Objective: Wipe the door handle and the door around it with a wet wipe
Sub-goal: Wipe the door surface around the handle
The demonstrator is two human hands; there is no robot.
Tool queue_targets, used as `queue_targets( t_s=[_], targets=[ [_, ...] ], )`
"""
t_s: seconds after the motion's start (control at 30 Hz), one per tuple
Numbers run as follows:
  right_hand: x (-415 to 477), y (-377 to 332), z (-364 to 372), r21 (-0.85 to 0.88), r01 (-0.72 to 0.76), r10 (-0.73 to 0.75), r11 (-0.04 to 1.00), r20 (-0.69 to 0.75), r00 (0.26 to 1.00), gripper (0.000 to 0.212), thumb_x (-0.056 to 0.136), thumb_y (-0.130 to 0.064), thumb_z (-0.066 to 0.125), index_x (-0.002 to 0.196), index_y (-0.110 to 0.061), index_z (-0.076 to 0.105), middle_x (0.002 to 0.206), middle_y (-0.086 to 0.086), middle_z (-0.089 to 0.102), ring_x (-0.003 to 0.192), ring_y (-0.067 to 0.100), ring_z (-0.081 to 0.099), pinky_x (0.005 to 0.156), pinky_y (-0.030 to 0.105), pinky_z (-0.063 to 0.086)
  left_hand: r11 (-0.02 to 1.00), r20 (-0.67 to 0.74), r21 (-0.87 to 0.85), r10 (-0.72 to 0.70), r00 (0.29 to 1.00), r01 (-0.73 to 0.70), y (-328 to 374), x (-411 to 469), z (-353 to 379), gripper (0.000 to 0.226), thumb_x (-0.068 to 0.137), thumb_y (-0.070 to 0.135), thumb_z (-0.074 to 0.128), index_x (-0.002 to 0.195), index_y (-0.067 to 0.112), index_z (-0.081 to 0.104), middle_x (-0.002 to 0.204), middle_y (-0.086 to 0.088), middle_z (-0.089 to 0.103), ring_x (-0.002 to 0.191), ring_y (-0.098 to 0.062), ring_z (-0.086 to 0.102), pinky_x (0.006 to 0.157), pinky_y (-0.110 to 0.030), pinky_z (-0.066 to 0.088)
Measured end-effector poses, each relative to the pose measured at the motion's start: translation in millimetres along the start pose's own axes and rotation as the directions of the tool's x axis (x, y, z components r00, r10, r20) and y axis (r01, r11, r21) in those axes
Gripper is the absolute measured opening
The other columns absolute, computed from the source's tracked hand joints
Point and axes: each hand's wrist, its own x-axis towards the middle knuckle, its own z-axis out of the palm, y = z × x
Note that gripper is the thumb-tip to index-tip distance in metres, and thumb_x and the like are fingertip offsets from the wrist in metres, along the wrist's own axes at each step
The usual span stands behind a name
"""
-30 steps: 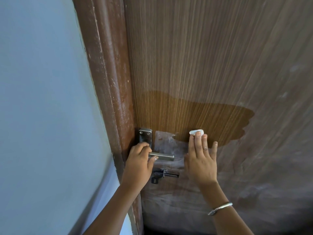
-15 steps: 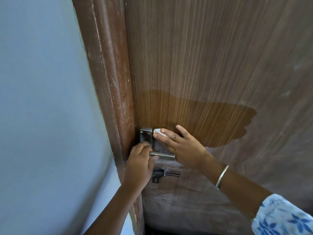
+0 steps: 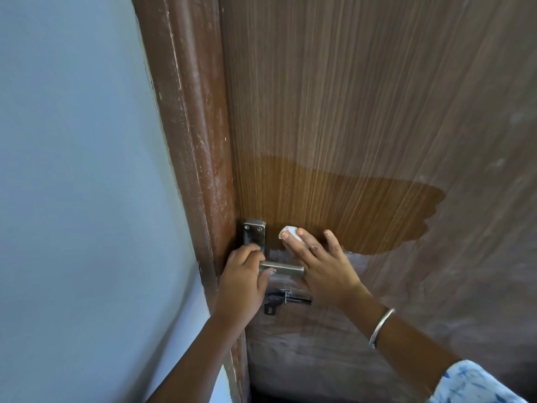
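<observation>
Near the door's (image 3: 363, 97) left edge — both hands at the handle (image 3: 286, 268).
Fingers of the left hand (image 3: 241, 274) curl round the handle close to its metal plate (image 3: 254, 232); the right hand (image 3: 325, 266) lies flat, pressing the white wipe (image 3: 287, 230) against the door just right of the plate — at a darker wet patch's (image 3: 348, 205) lower rim.

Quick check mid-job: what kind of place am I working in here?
Probably a doorway inside a home, though little shows. A wood-grain door with a steel lever handle sits in a scuffed brown frame, next to a plain pale-blue painted wall.
</observation>
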Motion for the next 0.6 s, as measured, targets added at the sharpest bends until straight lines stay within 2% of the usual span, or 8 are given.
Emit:
queue_targets(
  t_s=[0.1,0.17,0.27,0.33,0.4,0.47,0.6],
  targets=[
    [-14,-8,6,0.016,0.053,-0.054,0.998,0.041,0.998,0.067,0.086,-0.057,0.046,0.139,-0.016,0.043,0.156,0.0,0.021,0.139,0.02,0.019,0.109,0.049,0.014,1.0,0.005,0.002,-0.003,1.0,0.003,1,-1,0,0.022,0.072,0.006,0.075,0.091,0.0,0.065,0.103,-0.015,0.065,0.095,-0.031,0.061,0.08,-0.036,0.051],
    [-25,-8,9,0.037,0.038,-0.039,0.999,0.042,0.998,0.066,0.085,-0.055,0.048,0.137,-0.015,0.044,0.153,-0.002,0.028,0.136,0.019,0.027,0.107,0.05,0.02,1.0,0.005,0.004,-0.008,1.0,0.008,1,-2,0,0.022,0.072,0.007,0.075,0.091,0.0,0.066,0.104,-0.014,0.065,0.096,-0.03,0.061,0.079,-0.034,0.051],
    [-44,-3,13,0.084,-0.152,0.148,0.985,0.051,0.988,0.071,0.086,-0.052,0.044,0.142,-0.011,0.032,0.151,0.001,0.027,0.132,0.023,0.032,0.103,0.057,0.02,1.0,0.007,0.01,-0.005,1.0,0.005,2,-2,0,0.023,0.072,0.008,0.075,0.092,0.001,0.065,0.104,-0.014,0.065,0.096,-0.028,0.06,0.08,-0.029,0.047],
    [-58,-2,15,0.105,-0.337,0.331,0.935,0.073,0.941,0.071,0.086,-0.053,0.038,0.141,-0.009,0.032,0.148,0.004,0.028,0.131,0.027,0.032,0.104,0.061,0.015,1.0,0.004,0.018,-0.001,1.0,0.001,3,-2,0,0.023,0.072,0.008,0.075,0.092,0.001,0.065,0.104,-0.014,0.065,0.095,-0.027,0.06,0.081,-0.027,0.045],
    [-70,-5,15,0.118,-0.461,0.448,0.88,0.117,0.886,0.074,0.087,-0.056,0.035,0.141,-0.006,0.03,0.147,0.008,0.03,0.132,0.03,0.03,0.108,0.059,0.007,1.0,0.003,0.022,-0.002,1.0,0.002,4,-2,1,0.024,0.072,0.008,0.075,0.092,0.001,0.065,0.104,-0.013,0.065,0.095,-0.027,0.06,0.081,-0.026,0.044],
    [-76,-10,14,0.144,-0.481,0.456,0.865,0.173,0.873,0.075,0.089,-0.058,0.029,0.141,-0.004,0.028,0.147,0.01,0.028,0.133,0.032,0.029,0.109,0.058,0.007,1.0,0.003,0.021,-0.007,1.0,0.007,4,-2,1,0.023,0.073,0.009,0.074,0.092,0.001,0.065,0.103,-0.013,0.065,0.095,-0.026,0.06,0.081,-0.026,0.044],
    [-81,2,11,0.174,-0.411,0.374,0.895,0.212,0.903,0.067,0.095,-0.054,0.017,0.14,-0.007,0.031,0.147,0.005,0.029,0.13,0.028,0.039,0.103,0.061,0.021,1.0,0.003,0.021,0.003,1.0,-0.003,4,-2,1,0.023,0.073,0.009,0.075,0.091,0.001,0.064,0.102,-0.013,0.065,0.093,-0.026,0.06,0.081,-0.027,0.045]
  ],
)
